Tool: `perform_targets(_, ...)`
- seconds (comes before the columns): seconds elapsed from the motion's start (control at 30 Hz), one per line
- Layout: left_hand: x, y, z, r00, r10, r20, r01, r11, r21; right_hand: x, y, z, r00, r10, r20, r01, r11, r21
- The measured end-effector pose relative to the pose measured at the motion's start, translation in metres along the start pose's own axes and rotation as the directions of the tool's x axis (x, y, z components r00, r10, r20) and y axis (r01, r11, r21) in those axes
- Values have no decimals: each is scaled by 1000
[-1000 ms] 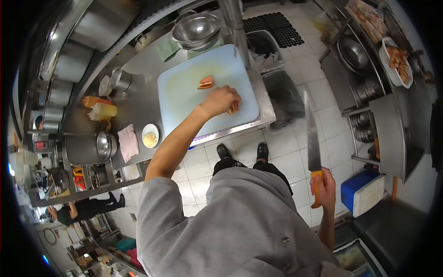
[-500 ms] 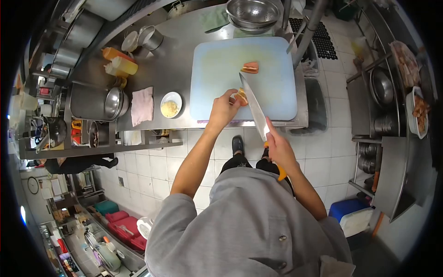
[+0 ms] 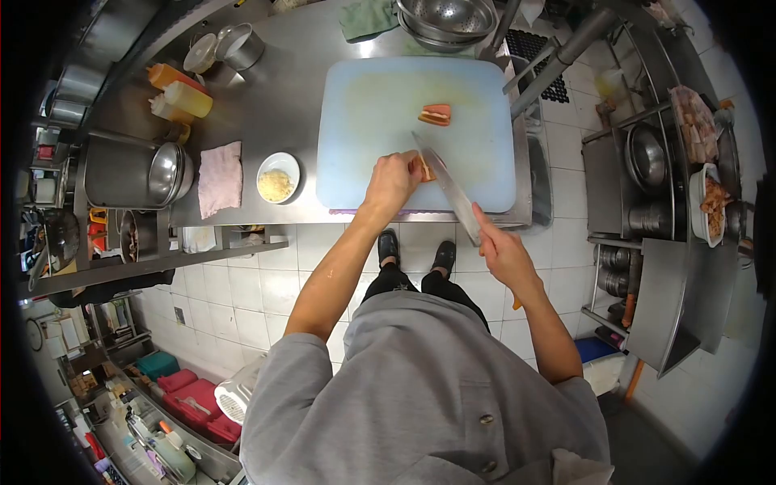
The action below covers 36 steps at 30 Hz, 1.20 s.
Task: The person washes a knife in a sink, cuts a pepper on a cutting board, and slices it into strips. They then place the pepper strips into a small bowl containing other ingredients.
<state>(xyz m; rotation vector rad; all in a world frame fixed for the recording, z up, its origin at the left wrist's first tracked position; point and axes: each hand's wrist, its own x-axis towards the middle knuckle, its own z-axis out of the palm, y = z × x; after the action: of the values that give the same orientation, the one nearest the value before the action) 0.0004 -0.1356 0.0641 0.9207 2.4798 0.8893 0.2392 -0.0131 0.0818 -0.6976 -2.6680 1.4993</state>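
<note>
Hands meet over a pale blue cutting board (image 3: pixel 380 105) in the head view, which looks straight down the person's grey-sleeved arms. The board lies on a steel tabletop (image 3: pixel 283 97), its near edge close to the tabletop's front edge.

The left hand (image 3: pixel 394 179) rests near the board's front edge, fingers curled down and pressed on an orange food piece (image 3: pixel 425 168) – only a sliver of it shows past the fingertips. The right hand (image 3: pixel 503 250) is off the tabletop's front edge, above the tiled floor, and is closed around the handle of a knife (image 3: pixel 447 184). The long blade slants up and to the left from that hand, crossing the front edge of the board, and its tip lies right against the left hand's fingers and the held piece. Whether the edge is in the food cannot be told.

A second orange piece (image 3: pixel 436 115) lies alone farther back on the board, well apart from both hands.

Left of the board stand a small white bowl (image 3: pixel 278 176) of pale crumbs, then a pink cloth (image 3: pixel 220 178) and a steel pot (image 3: pixel 133 171). Two squeeze bottles (image 3: pixel 179 93) – one orange, one yellow – lie farther back. A metal colander (image 3: pixel 447 18) sits just behind the board, with a green cloth (image 3: pixel 368 16) beside it. Black shoes (image 3: pixel 388 244) show on the floor below.
</note>
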Motion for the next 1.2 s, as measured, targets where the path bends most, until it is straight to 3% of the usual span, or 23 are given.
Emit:
perform_targets(0.07,0,1,-1,1000,1,-3,-1,1000,-10,-2,0,0,999,52,12,-53,998,23)
perform_targets(0.17,-6,-8,6,986,131,-100,-138,988,-64,-4,-3,-1,978,198,62,-204,971,125)
perform_targets(0.27,-12,-25,25,926,263,-271,-273,962,2,-2,-10,-4,938,313,151,-344,902,263)
perform_targets(0.37,-18,-28,30,906,293,-307,-253,953,165,-4,-7,1,932,319,172,-360,870,336)
perform_targets(0.67,-22,-34,40,891,261,-370,-189,957,220,-8,-2,2,894,386,227,-448,782,434)
perform_targets(0.83,-21,-32,38,906,227,-358,-169,968,186,-10,4,9,905,351,239,-425,737,526)
perform_targets(0.97,-23,-28,31,916,214,-339,-183,975,123,-17,6,13,930,331,158,-365,788,496)
perform_targets(1.07,-14,-15,12,897,297,-327,-312,950,7,-24,2,4,929,357,92,-351,781,517)
perform_targets(1.17,4,-9,-8,850,524,-52,-525,851,7,-32,-1,-3,925,374,63,-346,763,546)
perform_targets(1.2,3,-10,-11,866,495,-66,-495,869,14,-35,-1,-5,923,379,66,-353,765,539)
